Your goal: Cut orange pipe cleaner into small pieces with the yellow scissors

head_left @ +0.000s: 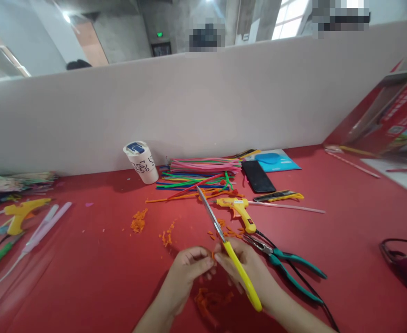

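My left hand [192, 268] pinches a small orange piece [213, 255], which looks like a bit of pipe cleaner, between thumb and finger. From the other side, the fingertips of my right hand [246, 266] meet the same piece. Scissors [238, 263] with yellow handles rest in my right hand, blades pointing up and to the left. Below my hands lies a heap of orange fuzzy bits [210, 300], partly in shadow. More short orange pieces [229, 230] are scattered just behind my right hand. Orange crumbs [139, 221] form a small pile to the left.
A yellow glue gun [236, 203] and green-handled pliers [279, 259] lie close on the right, with a black cord between. Behind are pipe cleaners [203, 166], a phone [258, 176], a utility knife [279, 196] and a white cup [142, 162]. Another glue gun [23, 212] lies left.
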`<action>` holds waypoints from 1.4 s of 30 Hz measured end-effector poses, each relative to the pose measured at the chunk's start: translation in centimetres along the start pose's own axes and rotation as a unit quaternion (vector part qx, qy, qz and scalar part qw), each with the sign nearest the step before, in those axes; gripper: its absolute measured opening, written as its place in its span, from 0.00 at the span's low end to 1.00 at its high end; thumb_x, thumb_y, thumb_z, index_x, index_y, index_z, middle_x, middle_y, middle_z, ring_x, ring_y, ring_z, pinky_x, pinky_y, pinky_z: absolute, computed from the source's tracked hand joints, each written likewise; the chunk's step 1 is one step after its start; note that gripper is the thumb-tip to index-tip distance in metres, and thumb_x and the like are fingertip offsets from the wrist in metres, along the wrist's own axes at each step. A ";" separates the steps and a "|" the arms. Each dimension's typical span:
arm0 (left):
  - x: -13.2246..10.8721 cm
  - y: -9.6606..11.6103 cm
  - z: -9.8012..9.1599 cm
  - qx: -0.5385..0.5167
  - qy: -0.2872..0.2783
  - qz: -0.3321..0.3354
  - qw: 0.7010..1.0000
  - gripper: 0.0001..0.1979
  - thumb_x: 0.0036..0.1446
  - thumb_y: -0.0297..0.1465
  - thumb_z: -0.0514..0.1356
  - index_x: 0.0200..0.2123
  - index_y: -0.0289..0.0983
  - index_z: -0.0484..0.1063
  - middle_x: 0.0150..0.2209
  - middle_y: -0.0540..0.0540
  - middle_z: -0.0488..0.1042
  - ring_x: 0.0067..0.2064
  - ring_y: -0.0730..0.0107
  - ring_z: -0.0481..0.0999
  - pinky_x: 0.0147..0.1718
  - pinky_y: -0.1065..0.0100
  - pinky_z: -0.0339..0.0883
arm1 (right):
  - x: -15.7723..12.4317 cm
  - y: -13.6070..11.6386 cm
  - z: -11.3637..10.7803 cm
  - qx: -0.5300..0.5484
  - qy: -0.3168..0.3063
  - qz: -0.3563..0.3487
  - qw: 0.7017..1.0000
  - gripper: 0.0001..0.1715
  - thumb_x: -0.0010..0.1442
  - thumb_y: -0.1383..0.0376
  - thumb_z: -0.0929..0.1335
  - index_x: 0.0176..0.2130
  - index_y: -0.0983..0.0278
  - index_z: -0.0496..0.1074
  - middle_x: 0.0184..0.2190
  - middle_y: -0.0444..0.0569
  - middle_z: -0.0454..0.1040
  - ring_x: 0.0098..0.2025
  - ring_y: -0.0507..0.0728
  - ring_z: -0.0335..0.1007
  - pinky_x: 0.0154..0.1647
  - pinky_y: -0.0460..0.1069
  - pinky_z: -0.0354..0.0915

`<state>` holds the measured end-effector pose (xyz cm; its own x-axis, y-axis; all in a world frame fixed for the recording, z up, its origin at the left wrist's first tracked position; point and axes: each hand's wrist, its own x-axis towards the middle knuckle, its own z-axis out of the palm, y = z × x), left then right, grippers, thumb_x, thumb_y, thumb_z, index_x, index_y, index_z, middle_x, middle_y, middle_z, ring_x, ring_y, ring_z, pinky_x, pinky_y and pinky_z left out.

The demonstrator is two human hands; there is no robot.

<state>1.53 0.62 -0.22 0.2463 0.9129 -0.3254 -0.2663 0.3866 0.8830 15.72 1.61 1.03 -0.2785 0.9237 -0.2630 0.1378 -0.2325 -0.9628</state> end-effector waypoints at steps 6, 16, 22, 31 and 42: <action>0.1 -0.3 0.0 0.040 0.027 0.003 0.999 0.05 0.40 0.28 0.63 0.24 0.33 0.73 0.21 0.50 0.70 0.24 0.75 0.65 0.26 0.73 0.58 | 0.0 0.0 0.0 -0.012 0.010 -0.022 1.000 0.09 0.46 0.64 0.63 0.21 0.62 0.55 0.14 0.35 0.51 0.17 0.46 0.46 0.17 0.42 0.46; 0.3 0.1 -0.6 -0.014 0.128 0.055 0.990 0.03 0.39 0.25 0.63 0.21 0.34 0.71 0.19 0.52 0.68 0.21 0.78 0.63 0.23 0.75 0.57 | 0.0 0.7 -1.0 -0.224 0.029 -0.103 0.969 0.14 0.48 0.61 0.64 0.21 0.62 0.52 0.17 0.37 0.53 0.21 0.48 0.47 0.20 0.43 0.47; 0.7 1.2 -2.1 -0.133 0.209 0.111 0.963 0.05 0.38 0.25 0.64 0.23 0.34 0.71 0.22 0.53 0.69 0.24 0.80 0.66 0.25 0.78 0.60 | -0.4 1.0 -1.8 -0.416 0.015 -0.098 0.904 0.13 0.49 0.56 0.65 0.26 0.61 0.58 0.20 0.42 0.66 0.20 0.51 0.58 0.19 0.45 0.47; 0.7 1.4 -2.4 -0.156 0.232 0.150 0.948 0.04 0.39 0.26 0.64 0.24 0.35 0.73 0.24 0.51 0.72 0.27 0.79 0.69 0.28 0.77 0.63 | -0.6 2.1 -1.7 -0.557 0.003 -0.170 0.813 0.18 0.54 0.51 0.61 0.33 0.64 0.62 0.19 0.47 0.71 0.20 0.56 0.66 0.18 0.47 0.43; 0.5 1.4 -2.1 -0.158 0.230 0.156 0.948 0.04 0.39 0.26 0.64 0.24 0.35 0.73 0.26 0.50 0.72 0.30 0.75 0.70 0.32 0.74 0.65 | -0.6 2.3 -1.6 -0.607 0.029 -0.222 0.762 0.19 0.55 0.52 0.59 0.34 0.66 0.63 0.18 0.47 0.71 0.19 0.56 0.66 0.18 0.48 0.43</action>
<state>-0.67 1.84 0.15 -0.3030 0.9219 -0.2415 -0.5431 0.0411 0.8386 17.71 1.00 -0.94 -0.5162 0.8496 0.1085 0.8306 0.5275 -0.1787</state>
